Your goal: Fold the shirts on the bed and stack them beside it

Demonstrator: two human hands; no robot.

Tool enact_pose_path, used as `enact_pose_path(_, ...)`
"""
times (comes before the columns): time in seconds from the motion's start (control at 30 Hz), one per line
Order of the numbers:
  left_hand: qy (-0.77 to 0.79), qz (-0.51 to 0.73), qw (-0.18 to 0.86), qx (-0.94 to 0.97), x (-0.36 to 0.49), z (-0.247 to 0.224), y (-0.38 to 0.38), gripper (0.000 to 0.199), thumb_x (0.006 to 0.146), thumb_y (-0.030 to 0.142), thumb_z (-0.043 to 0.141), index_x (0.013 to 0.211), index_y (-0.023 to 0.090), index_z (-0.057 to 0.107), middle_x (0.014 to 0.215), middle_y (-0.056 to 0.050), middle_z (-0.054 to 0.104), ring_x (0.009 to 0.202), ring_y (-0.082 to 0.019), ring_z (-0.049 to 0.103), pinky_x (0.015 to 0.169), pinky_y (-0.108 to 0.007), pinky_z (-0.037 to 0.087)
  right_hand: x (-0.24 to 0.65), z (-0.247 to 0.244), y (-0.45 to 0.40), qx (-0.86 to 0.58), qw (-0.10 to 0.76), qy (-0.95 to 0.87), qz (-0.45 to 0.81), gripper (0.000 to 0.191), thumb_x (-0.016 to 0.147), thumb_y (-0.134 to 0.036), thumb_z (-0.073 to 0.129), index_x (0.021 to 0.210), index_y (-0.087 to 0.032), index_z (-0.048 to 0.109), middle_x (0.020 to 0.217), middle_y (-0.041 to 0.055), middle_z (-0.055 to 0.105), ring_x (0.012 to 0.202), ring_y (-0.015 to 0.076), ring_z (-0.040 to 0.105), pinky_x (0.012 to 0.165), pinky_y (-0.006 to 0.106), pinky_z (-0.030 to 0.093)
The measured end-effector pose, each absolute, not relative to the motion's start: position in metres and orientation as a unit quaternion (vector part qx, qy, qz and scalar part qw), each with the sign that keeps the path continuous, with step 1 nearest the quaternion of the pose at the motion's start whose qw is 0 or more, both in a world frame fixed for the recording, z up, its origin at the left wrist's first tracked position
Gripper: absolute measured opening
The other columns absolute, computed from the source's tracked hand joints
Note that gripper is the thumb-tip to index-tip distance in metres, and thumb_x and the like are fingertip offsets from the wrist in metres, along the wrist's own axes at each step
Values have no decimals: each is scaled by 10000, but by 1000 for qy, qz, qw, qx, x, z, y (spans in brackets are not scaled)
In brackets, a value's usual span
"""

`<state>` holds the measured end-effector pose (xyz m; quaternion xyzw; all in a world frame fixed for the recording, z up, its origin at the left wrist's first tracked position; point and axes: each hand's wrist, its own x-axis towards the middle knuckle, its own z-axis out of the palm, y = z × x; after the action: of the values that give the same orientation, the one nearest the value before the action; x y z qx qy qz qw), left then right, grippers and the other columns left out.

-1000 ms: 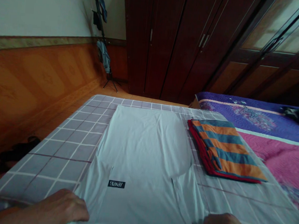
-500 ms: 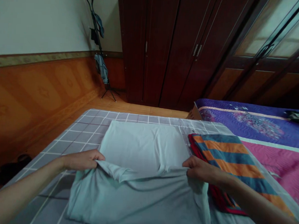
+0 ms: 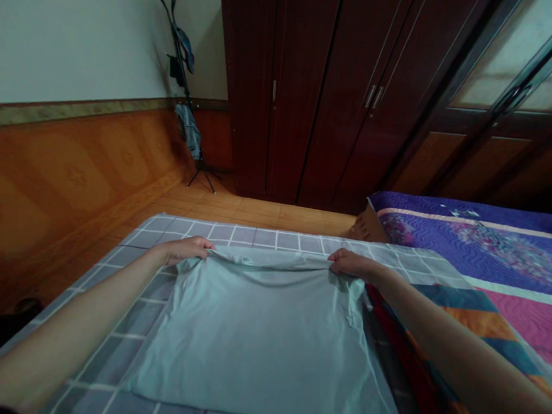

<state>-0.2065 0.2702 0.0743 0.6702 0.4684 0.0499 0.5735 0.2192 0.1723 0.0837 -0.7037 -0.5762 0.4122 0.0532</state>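
A pale grey-green cloth (image 3: pixel 262 338), which looks like a shirt, is spread over the checked bedspread (image 3: pixel 125 335). My left hand (image 3: pixel 185 250) pinches the far left corner of its edge. At the far right corner, my right hand (image 3: pixel 351 264) grips the same edge with closed fingers. Between the hands the edge sags slightly in small folds. The near part of the cloth lies fairly flat. Under my right forearm, a folded orange and blue striped cloth (image 3: pixel 467 318) lies with dark red fabric (image 3: pixel 390 328) beside it.
A second bed with a purple and pink cover (image 3: pixel 445 225) stands at the right. Dark red wardrobes (image 3: pixel 297 107) line the back. A coat rack (image 3: pixel 183 81) with hanging items stands at the back left. Something dark (image 3: pixel 7 324) is on the floor at the left.
Both hands have moved away from me, carrying the gripped edge to the cloth's far side. The far panel is now covered. The view has shifted slightly.
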Motion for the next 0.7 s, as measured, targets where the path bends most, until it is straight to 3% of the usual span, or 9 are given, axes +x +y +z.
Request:
enact_pose_path(0.13, 494, 95, 515, 694, -210, 59, 283, 220, 609, 325, 567, 747, 160, 612, 659, -2, 617, 591, -157, 554, 557, -232, 421, 221, 66, 189, -738, 23, -587, 332, 286, 905, -360, 560, 1097, -149, 575, 1052, 46, 605, 840, 155, 610, 703, 326, 532)
enact_pose_path(0.3, 526, 163, 418, 722, -221, 51, 283, 343, 623, 447, 591, 806, 161, 641, 780, -36, 664, 736, -210, 600, 665, -269, 452, 215, 73, 180, -752, 14, -633, 182, 260, 865, -270, 569, 1080, -130, 613, 1008, 90, 646, 928, 220, 609, 805, 358, 479)
enact_pose_path(0.43, 575, 228, 320, 718, -246, 53, 254, 538, 648, 506, 570, 1049, 148, 599, 980, -91, 659, 865, -255, 605, 770, -328, 454, 210, 91, 132, -743, 32, -667, 52, 442, 826, -236, 533, 1253, -121, 523, 1183, 167, 599, 1121, 311, 533, 895, 389, 401)
enact_pose_path(0.53, 604, 252, 269, 706, -269, 51, 205, 560, 702, 497, 539, 1144, 154, 554, 1055, -97, 641, 886, -247, 608, 805, -330, 443, 207, 87, 72, -733, 0, -680, 16, 344, 847, -335, 492, 1110, -149, 612, 1049, 148, 669, 970, 306, 629, 768, 355, 445)
enact_pose_path(0.63, 610, 230, 261, 712, -285, 44, 144, 379, 772, 454, 505, 1002, 174, 616, 923, -62, 679, 836, -229, 619, 767, -296, 442, 206, 66, 11, -717, -38, -696, 36, 303, 872, -385, 405, 814, -207, 643, 743, 87, 692, 731, 281, 673, 619, 341, 440)
enact_pose_path(0.7, 612, 205, 268, 715, -288, 40, 109, 289, 797, 427, 493, 868, 186, 635, 832, -42, 684, 804, -221, 619, 732, -277, 433, 207, 53, -20, -702, -3, -712, 37, 303, 862, -385, 388, 733, -229, 613, 695, 71, 678, 655, 258, 668, 590, 335, 434)
